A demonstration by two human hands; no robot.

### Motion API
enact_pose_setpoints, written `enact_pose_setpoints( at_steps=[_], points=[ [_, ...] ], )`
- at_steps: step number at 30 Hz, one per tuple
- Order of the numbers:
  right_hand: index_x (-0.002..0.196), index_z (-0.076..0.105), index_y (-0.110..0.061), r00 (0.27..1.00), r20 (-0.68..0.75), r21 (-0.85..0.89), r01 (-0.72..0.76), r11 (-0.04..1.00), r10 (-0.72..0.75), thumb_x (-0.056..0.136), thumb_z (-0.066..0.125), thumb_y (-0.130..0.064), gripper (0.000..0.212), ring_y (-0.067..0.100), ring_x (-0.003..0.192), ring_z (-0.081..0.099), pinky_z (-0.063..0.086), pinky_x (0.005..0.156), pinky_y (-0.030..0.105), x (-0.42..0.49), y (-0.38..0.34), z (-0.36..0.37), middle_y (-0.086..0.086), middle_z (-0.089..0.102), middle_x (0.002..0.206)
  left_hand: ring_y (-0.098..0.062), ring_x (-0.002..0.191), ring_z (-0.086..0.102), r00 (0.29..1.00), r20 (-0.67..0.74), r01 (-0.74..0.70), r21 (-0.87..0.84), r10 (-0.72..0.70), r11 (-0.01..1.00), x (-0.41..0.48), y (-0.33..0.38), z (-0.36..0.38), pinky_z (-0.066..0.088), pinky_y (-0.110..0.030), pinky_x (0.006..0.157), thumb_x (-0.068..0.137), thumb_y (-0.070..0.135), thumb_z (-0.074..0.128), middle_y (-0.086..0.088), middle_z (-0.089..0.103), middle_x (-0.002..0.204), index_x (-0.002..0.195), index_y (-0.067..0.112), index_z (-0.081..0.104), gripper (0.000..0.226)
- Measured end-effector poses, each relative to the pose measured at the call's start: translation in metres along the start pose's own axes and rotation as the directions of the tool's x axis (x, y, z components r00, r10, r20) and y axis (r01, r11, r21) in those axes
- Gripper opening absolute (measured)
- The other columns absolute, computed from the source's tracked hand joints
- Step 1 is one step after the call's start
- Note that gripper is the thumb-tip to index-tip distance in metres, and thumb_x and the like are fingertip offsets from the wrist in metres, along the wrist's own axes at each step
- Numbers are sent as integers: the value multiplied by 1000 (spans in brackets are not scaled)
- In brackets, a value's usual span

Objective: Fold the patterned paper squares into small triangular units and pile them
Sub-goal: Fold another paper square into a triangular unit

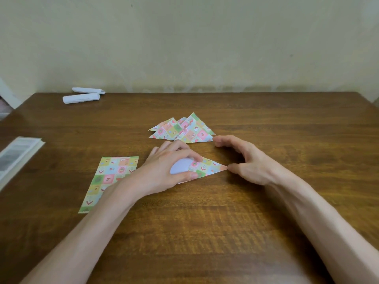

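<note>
Head view, looking down on a brown wooden table (205, 226) set against a pale wall (205, 48).

Work piece: a patterned paper triangle (210, 168), partly folded, lies near the table's middle with its sharp point aimed right. Its white underside bulges up in a loose curve beneath the left hand.

Left hand (164, 169): covers the wide end of the triangle. Forefinger curls over the upper edge and the thumb pins the lower edge, so the paper is held between them. The other fingers are tucked behind and mostly hidden.

Right hand (248, 160): just right of the triangle. The thumb tip touches the paper's sharp point. The fingers arch in a loose, relaxed curve above the table and hold nothing; the forefinger tip hovers near the closest corner of the pile.

Pile of folded triangles (184, 131): several finished units overlap just beyond both hands, points fanning away from the person. I cannot count them exactly.

Flat patterned sheet (110, 175): lies unfolded to the left of the work piece, its right edge partly covered by the left forearm. Whether it is one sheet or a stack cannot be told.

Far left corner: two white paper rolls (82, 97), side by side, well apart from the work.

Left table edge: a stack of printed pages (18, 152), blurred.
</note>
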State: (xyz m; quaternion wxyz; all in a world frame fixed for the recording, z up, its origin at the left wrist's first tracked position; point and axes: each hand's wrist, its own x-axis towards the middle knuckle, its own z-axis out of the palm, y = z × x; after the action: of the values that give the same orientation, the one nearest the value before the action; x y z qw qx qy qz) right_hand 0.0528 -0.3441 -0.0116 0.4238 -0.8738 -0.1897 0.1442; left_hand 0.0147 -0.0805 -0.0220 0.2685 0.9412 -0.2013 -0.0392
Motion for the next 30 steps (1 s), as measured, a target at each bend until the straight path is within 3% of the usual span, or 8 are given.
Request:
enact_pose_setpoints(
  at_steps=[5,9,12,15,19,23,27,30],
  points=[
    [144,52,-33,1000,-10,-5,-2,1000,2,80,60,14,80,2,139,44,30,124,32,1,5,1,-15,57,140,4,133,31,996,87,-30,-17,31,999,-5,-8,-11,28,-34,111,93,53,67,32,42,129,131,57,58,40],
    [140,52,-41,999,-38,-56,32,998,-34,88,71,-6,66,4,140,42,30,123,42,1,8,6,-20,54,141,5,133,32,997,66,-45,-22,46,999,-5,-9,-10,28,-32,109,92,53,69,33,42,129,131,56,59,40],
    [140,48,-47,998,-42,-119,50,992,-55,89,73,-9,68,6,140,41,27,122,48,1,9,8,-21,53,141,8,132,30,996,81,-39,-17,40,999,-4,-10,-10,27,-28,108,92,54,68,34,42,130,132,55,59,41],
    [139,49,-48,998,-28,-93,46,995,-48,89,73,-8,68,4,140,41,28,123,44,1,9,6,-23,52,140,6,134,31,995,90,-49,-19,51,999,-5,-13,-11,25,-25,108,92,54,68,34,42,131,132,56,59,41],
    [145,52,-30,999,4,-27,43,999,-43,88,70,4,69,3,139,44,30,123,32,0,7,2,-14,55,143,5,133,32,995,90,-48,-23,49,999,-5,-15,-12,25,-26,109,91,55,69,32,44,132,131,56,61,40],
    [146,51,-32,999,33,-31,27,999,-26,88,67,9,73,0,139,43,28,115,10,0,5,-2,-16,55,143,6,135,32,992,117,-38,-25,40,999,-5,-16,-15,24,-25,108,91,56,68,34,43,134,131,56,60,41],
    [145,52,-34,999,27,-34,22,999,-21,88,64,9,73,0,142,40,28,124,28,0,7,-1,-17,52,147,10,135,30,990,135,-41,-37,46,998,-6,-15,-18,23,-23,108,92,55,67,35,42,134,132,55,60,41],
    [141,57,-33,999,2,2,36,999,-36,86,64,12,71,-1,140,43,30,123,30,-2,4,1,-15,54,146,6,139,31,986,160,-47,-51,54,998,-7,-14,-21,22,-29,113,95,46,69,36,42,136,133,55,59,41]
  ],
)
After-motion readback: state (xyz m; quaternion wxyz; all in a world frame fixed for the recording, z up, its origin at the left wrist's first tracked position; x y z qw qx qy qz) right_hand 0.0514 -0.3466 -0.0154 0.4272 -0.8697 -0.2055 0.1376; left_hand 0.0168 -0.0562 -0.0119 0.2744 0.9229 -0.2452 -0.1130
